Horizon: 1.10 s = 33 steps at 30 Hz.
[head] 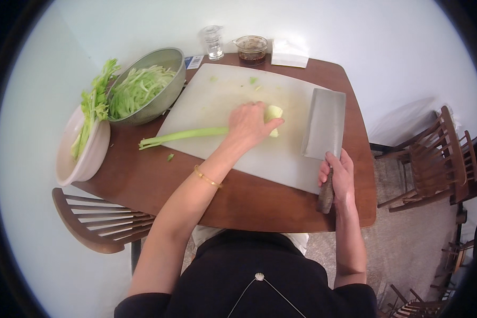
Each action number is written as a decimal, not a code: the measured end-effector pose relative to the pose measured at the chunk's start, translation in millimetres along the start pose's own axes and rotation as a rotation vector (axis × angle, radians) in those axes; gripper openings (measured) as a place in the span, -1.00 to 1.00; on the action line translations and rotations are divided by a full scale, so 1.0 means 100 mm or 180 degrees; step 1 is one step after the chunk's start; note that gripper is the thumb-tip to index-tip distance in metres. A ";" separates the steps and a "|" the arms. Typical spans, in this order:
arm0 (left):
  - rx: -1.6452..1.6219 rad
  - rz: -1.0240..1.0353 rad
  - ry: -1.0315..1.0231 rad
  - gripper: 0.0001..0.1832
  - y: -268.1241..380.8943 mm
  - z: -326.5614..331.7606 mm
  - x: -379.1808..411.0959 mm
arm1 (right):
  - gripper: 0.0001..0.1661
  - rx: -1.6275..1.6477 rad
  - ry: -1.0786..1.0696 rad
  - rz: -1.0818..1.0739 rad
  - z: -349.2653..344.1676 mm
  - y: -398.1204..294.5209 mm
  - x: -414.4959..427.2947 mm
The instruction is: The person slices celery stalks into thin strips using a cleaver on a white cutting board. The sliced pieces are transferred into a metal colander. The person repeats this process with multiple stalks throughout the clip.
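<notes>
On the white cutting board (pixel 218 159) lies a celery stalk (pixel 190 134), its pale, wide base to the right and its thin end reaching past the board's left edge. My left hand (pixel 248 121) grips it near the base, the fingers hiding part of it. My right hand (pixel 338 175) holds a cleaver (pixel 324 123) by its dark wooden handle. The broad metal blade points away from me over the board's right side, apart from the celery. Small green scraps (pixel 253 80) dot the far part of the board.
Left of the board, a mesh strainer (pixel 179 81) holds cut celery; beside it a pale bowl (pixel 97 161) carries leafy stalks. A glass cup (pixel 214 43), a glass bowl of dark liquid (pixel 252 51) and white tissues (pixel 290 53) line the wall. Wooden chairs (pixel 107 222) flank the table (pixel 262 214).
</notes>
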<state>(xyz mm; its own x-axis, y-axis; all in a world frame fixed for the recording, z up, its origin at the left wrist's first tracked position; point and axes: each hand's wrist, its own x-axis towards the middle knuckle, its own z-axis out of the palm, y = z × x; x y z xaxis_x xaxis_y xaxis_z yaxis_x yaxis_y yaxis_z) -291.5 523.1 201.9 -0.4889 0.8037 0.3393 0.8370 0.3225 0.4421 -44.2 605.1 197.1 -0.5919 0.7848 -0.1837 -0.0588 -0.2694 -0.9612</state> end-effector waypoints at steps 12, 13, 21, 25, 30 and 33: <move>-0.0464 0.1372 -0.1210 -0.58 -0.17 -0.11 0.04 | -0.88 -0.0122 -0.0135 0.0066 0.06 -0.04 -0.03; -0.0398 0.1381 -0.1295 -0.57 -0.20 -0.14 0.02 | -0.88 -0.0175 -0.0152 0.0095 0.06 -0.05 -0.02; -0.0129 0.1816 -0.0374 -0.70 -0.14 -0.11 -0.28 | -0.83 -0.2550 -0.0858 -0.0680 -0.03 -0.54 0.17; -0.0040 0.1858 -0.0119 -0.74 -0.15 -0.13 -0.41 | -0.85 -0.3869 -0.1519 -0.1924 0.03 -0.75 0.32; 0.0219 0.1656 0.0328 -0.72 0.06 -0.09 -0.59 | -0.83 -0.4712 -0.1878 -0.2168 0.25 -0.94 0.37; 0.0277 0.1311 0.0505 -0.72 0.15 0.02 -0.67 | -0.82 -0.4891 -0.2146 -0.2214 0.31 -1.05 0.42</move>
<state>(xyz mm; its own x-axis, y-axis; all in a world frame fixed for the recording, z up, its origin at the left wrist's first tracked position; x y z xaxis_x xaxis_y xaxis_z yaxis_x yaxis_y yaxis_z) -245.5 475.3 184.7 -0.1365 0.7894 0.5986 0.9840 0.0380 0.1742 -87.6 649.1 296.3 -0.9969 0.0764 0.0198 0.0708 0.9766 -0.2033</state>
